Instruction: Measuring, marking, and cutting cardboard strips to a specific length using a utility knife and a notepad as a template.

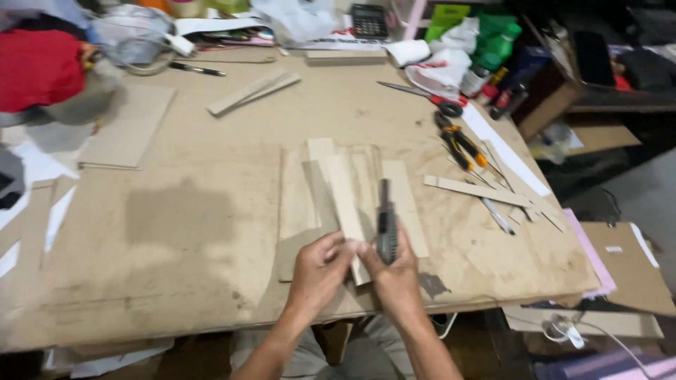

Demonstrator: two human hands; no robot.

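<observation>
Your left hand [320,271] pinches the cardboard strip [346,204] (light, bendy; hold its edges); your right hand [394,271] grips the knife [386,222].

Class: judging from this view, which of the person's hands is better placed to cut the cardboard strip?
Probably the right hand: it already grips the utility knife over the cardboard strip, while the left hand pinches the strip's near end.

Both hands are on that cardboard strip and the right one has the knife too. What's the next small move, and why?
Probably lay the cardboard strip flat on the pile of cardboard pieces. The left hand pinches its near end, and the right hand grips the utility knife pointing away, so a flat, steadied strip seems safer to cut.
</observation>
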